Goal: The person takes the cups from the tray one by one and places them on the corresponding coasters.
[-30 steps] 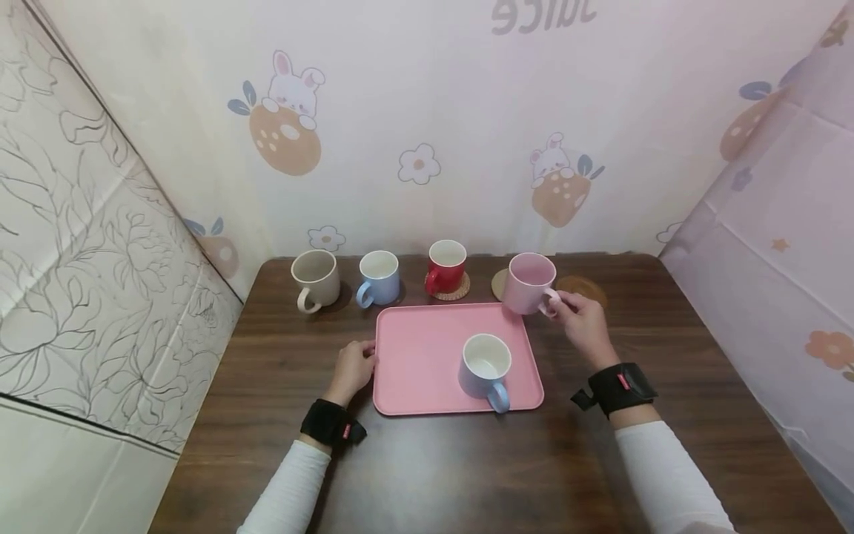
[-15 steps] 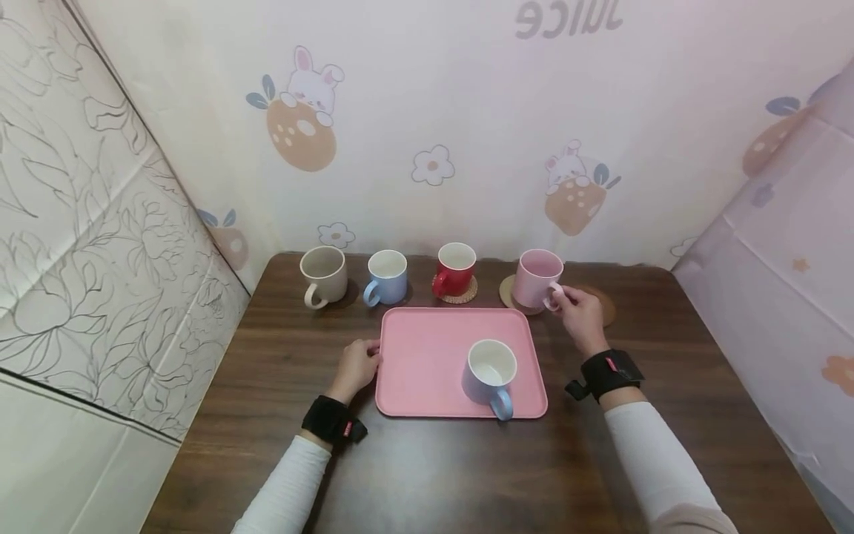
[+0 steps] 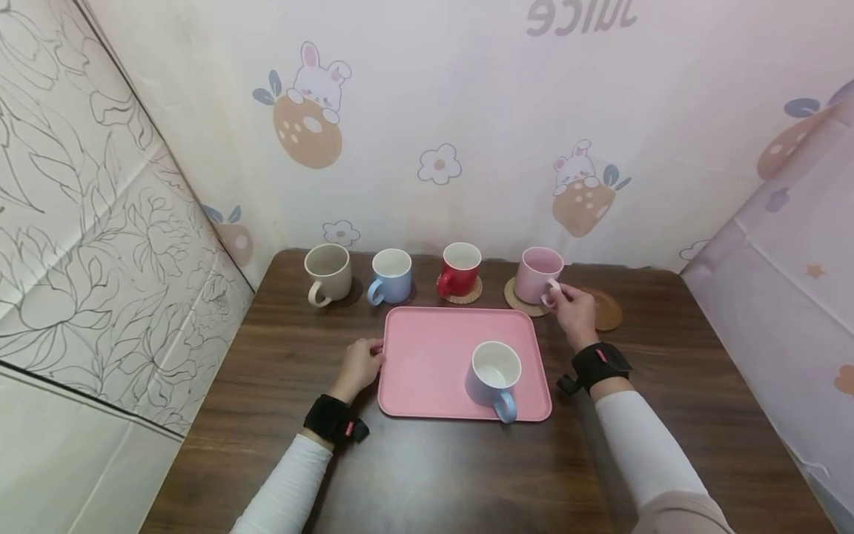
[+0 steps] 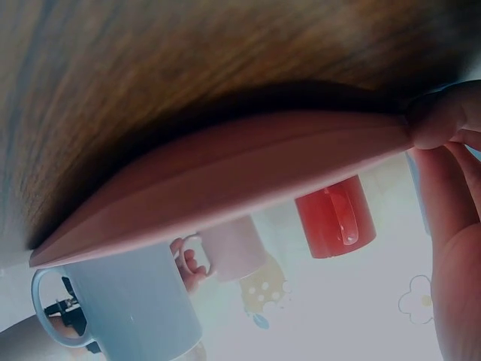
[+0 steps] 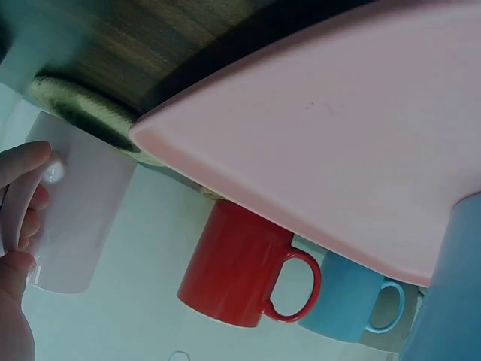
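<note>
The pink mug (image 3: 539,274) has come down since a second ago and now sits on its round coaster (image 3: 518,300) at the back of the bench (image 3: 427,460); the right hand (image 3: 574,313) reaches out and its fingers hold the mug's handle. The left hand (image 3: 360,365) rests at the left edge of the pink tray (image 3: 434,356). In the left wrist view, the fingers (image 4: 440,120) pinch that edge, and in the right wrist view the fingers (image 5: 22,162) curl on the handle.

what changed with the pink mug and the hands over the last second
The right hand carried the pink mug by its handle back from the tray's far right corner and down onto the woven coaster, where it now stands, handle still held. The left hand stayed on the pink tray's left edge; the lavender mug and the other three mugs did not move.
</note>
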`<state>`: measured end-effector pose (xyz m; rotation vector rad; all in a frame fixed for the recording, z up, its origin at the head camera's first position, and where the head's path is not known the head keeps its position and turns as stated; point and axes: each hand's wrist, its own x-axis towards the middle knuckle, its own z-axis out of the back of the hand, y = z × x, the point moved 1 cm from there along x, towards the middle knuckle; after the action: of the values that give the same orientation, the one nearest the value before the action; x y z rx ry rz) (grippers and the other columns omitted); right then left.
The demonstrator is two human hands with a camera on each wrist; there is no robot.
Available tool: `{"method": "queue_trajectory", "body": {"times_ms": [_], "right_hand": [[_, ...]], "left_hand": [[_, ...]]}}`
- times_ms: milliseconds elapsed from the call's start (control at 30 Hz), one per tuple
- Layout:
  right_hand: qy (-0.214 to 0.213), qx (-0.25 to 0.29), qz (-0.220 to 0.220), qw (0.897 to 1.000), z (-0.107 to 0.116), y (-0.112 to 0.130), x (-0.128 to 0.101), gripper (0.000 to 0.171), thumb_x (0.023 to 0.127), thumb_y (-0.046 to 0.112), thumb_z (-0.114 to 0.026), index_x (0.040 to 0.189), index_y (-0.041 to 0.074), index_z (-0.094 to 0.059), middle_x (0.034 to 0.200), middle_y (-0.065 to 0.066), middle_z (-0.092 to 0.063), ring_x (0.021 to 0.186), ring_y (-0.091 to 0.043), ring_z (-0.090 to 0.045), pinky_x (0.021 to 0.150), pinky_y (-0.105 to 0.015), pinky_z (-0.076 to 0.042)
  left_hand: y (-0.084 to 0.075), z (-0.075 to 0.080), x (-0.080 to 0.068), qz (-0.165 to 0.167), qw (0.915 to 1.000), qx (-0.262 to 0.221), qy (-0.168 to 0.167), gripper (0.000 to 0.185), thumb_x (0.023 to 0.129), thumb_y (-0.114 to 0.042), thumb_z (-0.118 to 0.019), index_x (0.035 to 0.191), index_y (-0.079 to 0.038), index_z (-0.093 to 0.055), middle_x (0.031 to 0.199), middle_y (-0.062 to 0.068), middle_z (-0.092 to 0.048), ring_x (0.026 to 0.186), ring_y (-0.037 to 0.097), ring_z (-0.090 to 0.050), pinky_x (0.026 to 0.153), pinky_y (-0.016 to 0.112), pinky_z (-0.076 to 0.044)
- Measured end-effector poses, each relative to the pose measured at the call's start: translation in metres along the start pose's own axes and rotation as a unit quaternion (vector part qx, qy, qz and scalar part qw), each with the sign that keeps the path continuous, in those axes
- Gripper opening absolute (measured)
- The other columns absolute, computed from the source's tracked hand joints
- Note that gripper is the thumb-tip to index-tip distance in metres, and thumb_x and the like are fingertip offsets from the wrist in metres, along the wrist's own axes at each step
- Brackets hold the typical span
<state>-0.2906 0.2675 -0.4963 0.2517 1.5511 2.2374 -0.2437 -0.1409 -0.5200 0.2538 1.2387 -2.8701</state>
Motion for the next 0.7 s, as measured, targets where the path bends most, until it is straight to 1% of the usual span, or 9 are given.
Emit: {"method": "queue_trajectory", "body": {"times_ms": [100,200,367,533,700], "right_hand": [[0.002,-0.004,-0.002,1.000,-0.001,-0.002,0.002,0.040,0.100,0.026,-0.053,0.132,0.002,-0.059,0.111,-0.020,-0.063,0.093,-0.015,-0.061,0.094,-0.037,-0.053],[0.005,-0.009,-0.003,1.000,-0.003,-0.004,0.002,0.041,0.100,0.027,-0.052,0.133,0.003,-0.058,0.113,-0.020,-0.063,0.094,-0.014,-0.061,0.095,-0.035,-0.053],[0.005,0.001,-0.006,1.000,-0.004,-0.008,-0.001,0.042,0.101,0.027,-0.052,0.134,0.003,-0.057,0.113,-0.021,-0.062,0.099,-0.020,-0.062,0.097,-0.037,-0.052],[0.010,0.003,-0.009,1.000,-0.004,-0.012,-0.002,0.044,0.101,0.031,-0.051,0.136,0.005,-0.056,0.115,-0.019,-0.061,0.105,-0.024,-0.061,0.101,-0.039,-0.049],[0.006,0.001,-0.004,1.000,-0.005,-0.015,-0.001,0.042,0.100,0.031,-0.052,0.134,0.006,-0.058,0.113,-0.018,-0.062,0.104,-0.023,-0.062,0.099,-0.037,-0.051]], "left_hand": [[0.000,0.000,0.000,-0.003,1.0000,0.001,-0.002,0.031,0.091,-0.003,-0.062,0.121,0.000,-0.067,0.104,0.015,-0.067,0.089,0.023,-0.059,0.075,0.032,-0.051],[0.001,0.000,0.000,0.004,1.0000,-0.006,0.001,0.031,0.091,-0.003,-0.061,0.121,0.000,-0.067,0.104,0.015,-0.067,0.090,0.023,-0.059,0.075,0.032,-0.052],[0.001,0.000,0.001,0.012,0.9999,-0.005,0.006,0.032,0.091,-0.003,-0.061,0.122,-0.001,-0.066,0.105,0.014,-0.067,0.090,0.022,-0.059,0.074,0.031,-0.052],[0.002,-0.001,0.003,0.024,0.9996,-0.007,0.011,0.032,0.092,-0.004,-0.061,0.124,-0.003,-0.066,0.105,0.013,-0.067,0.090,0.022,-0.059,0.073,0.030,-0.051],[0.002,-0.001,0.004,0.016,0.9998,-0.001,0.010,0.031,0.092,-0.004,-0.060,0.122,-0.001,-0.066,0.104,0.013,-0.068,0.090,0.022,-0.059,0.074,0.031,-0.052]]}}
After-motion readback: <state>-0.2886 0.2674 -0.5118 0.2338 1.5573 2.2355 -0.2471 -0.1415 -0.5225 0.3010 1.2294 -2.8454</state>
